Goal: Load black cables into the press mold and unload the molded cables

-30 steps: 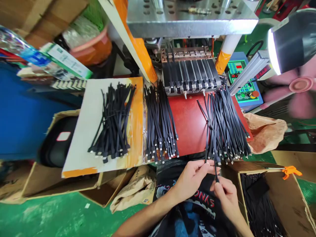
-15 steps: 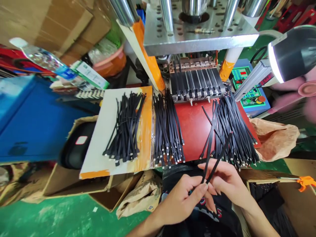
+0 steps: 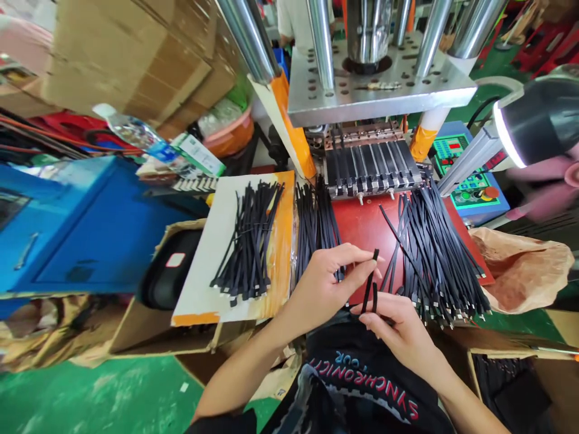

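My left hand (image 3: 322,284) pinches the upper end of a black strap (image 3: 371,282) over the red work plate (image 3: 364,224). Just below it, my right hand (image 3: 398,328) holds the lower part of the same strap between thumb and fingers. A heap of black straps (image 3: 436,253) lies to the right of my hands. Another pile of black straps (image 3: 314,226) lies just beyond my left hand, and a third pile of black straps (image 3: 251,244) rests on a white and orange board (image 3: 199,283). Behind the plate, a press mould (image 3: 373,169) holds a row of straps.
The press has a metal platen (image 3: 384,90) on steel columns. A control panel (image 3: 465,175) and a lamp (image 3: 534,123) stand at the right, a paper bag (image 3: 520,268) below them. A blue cabinet (image 3: 76,235), cardboard boxes (image 3: 149,331) and a water bottle (image 3: 136,132) are at the left.
Both hands have lifted from my lap to the front of the red plate, carrying a black strap. The camera has tilted up, so more of the press shows.
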Available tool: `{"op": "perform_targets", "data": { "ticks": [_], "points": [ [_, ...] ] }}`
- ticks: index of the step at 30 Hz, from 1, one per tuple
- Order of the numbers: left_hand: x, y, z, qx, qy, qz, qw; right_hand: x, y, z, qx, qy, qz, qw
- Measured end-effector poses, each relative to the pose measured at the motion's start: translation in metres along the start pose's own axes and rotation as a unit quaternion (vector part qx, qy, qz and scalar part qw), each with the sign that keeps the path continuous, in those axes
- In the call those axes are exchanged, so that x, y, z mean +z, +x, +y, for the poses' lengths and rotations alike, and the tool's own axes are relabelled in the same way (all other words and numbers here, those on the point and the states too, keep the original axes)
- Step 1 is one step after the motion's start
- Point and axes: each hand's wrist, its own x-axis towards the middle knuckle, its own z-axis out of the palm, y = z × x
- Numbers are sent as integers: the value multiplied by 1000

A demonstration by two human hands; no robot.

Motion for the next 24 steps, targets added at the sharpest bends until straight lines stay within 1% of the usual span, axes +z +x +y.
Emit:
{"op": "perform_targets", "data": {
  "ticks": [3,6,9,12,15,19,22,24],
  "points": [
    [-1,2,4,-2,4,-11,1000,-4,-3,6,-33,-23,17,999],
    [0,-3,1,-12,-14,-6,1000,-12,-2,10,-54,-12,27,998],
    [-1,-5,-3,-10,-45,-3,999,-18,7,11,-75,14,50,996],
    [-3,-4,-4,-4,-95,-2,995,-18,19,7,-86,-3,82,993],
    [-5,-1,-5,14,-118,12,993,-15,30,1,-79,-31,64,994],
    [-7,3,-6,41,-84,24,995,-12,38,-5,-63,-25,50,996],
    [-9,7,-4,65,-47,17,997,-11,44,-7,-68,-10,53,996],
    [-10,12,-1,92,-15,20,995,-9,49,-4,-72,-5,66,995]
  ]
}}
